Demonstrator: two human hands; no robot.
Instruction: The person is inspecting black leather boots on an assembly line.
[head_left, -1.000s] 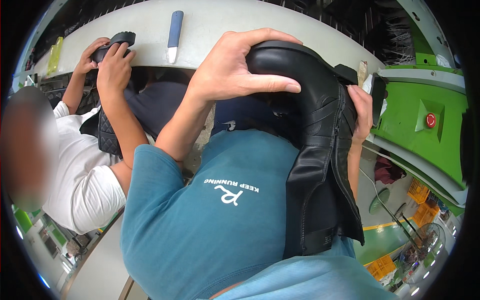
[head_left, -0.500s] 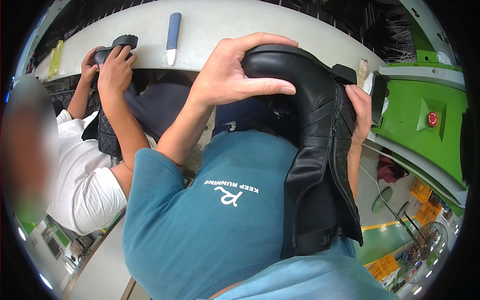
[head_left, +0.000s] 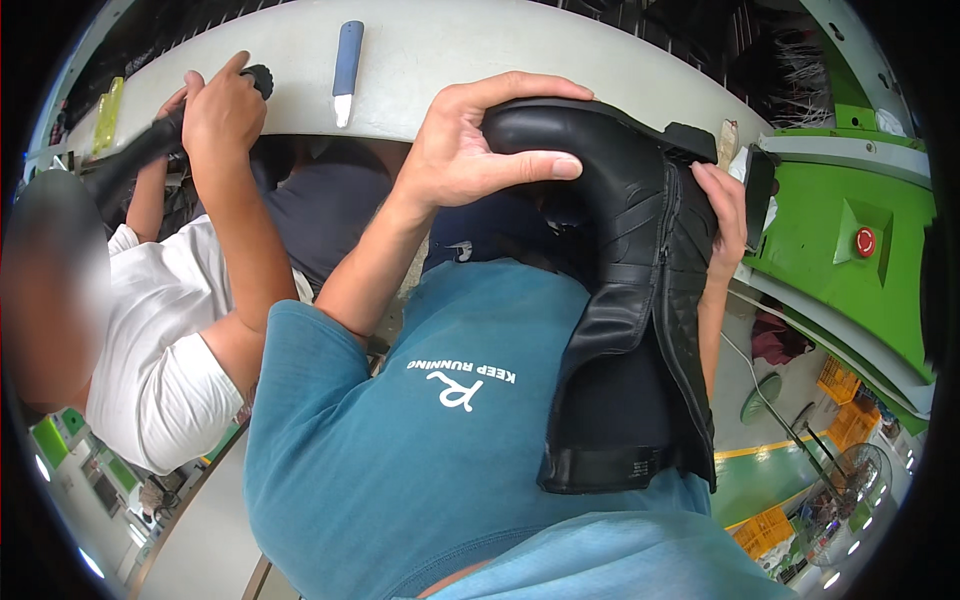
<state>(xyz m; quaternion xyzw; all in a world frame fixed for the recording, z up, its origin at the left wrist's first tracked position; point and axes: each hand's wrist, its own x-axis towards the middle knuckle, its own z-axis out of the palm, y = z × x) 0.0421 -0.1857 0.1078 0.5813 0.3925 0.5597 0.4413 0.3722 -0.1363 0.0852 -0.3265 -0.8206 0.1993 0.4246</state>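
A tall black boot (head_left: 625,240) is held up before my chest, its toe to the left and its unzipped shaft hanging open toward me. My left hand (head_left: 470,140) wraps the toe, thumb on the upper and fingers along the sole's edge. Around the heel end curls my right hand (head_left: 722,215); its fingers show beside the zipper, while its thumb is hidden behind the boot. On the white worktable (head_left: 270,75), to the left of my left hand, lies a blue-handled knife-like tool (head_left: 347,70) with a pale, short blade.
At the left a co-worker in a white shirt (head_left: 165,350) handles another black boot (head_left: 150,150). A yellow translucent object (head_left: 108,118) lies near the table's left end. To my right stands a green machine (head_left: 840,220) with a red button; a fan (head_left: 850,500) and yellow crates are beyond.
The boot's shaft has swung slightly left and its opening gapes wider toward me. My hands keep their hold. The co-worker's boot has turned, its shaft now pointing toward the left.
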